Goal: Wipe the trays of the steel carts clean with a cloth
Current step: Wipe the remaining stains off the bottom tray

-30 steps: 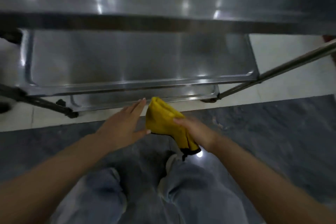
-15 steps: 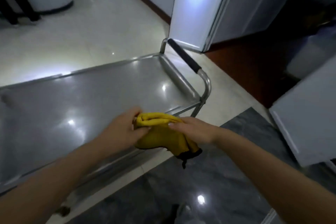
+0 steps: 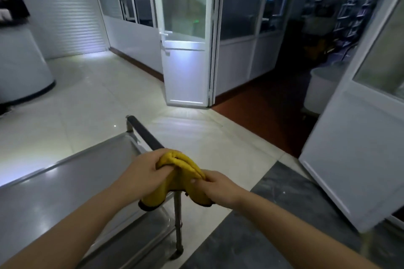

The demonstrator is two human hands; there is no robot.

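two bare forearms, no sleeves; left hand [image 3: 142,176], right hand [image 3: 215,188].

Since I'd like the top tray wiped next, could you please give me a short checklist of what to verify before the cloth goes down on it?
1. Cloth in hand: ok, the left hand and the right hand both hold the yellow cloth.
2. Cloth folded to a pad: ok, bunched and folded.
3. Cloth on the top tray: not ok, it is held up at the tray's corner.
4. Tray surface free of objects: ok, in the visible part.
5. Cloth damp or clean: cannot tell.
6. Cart handle out of the way: ok, it runs beyond the hands.
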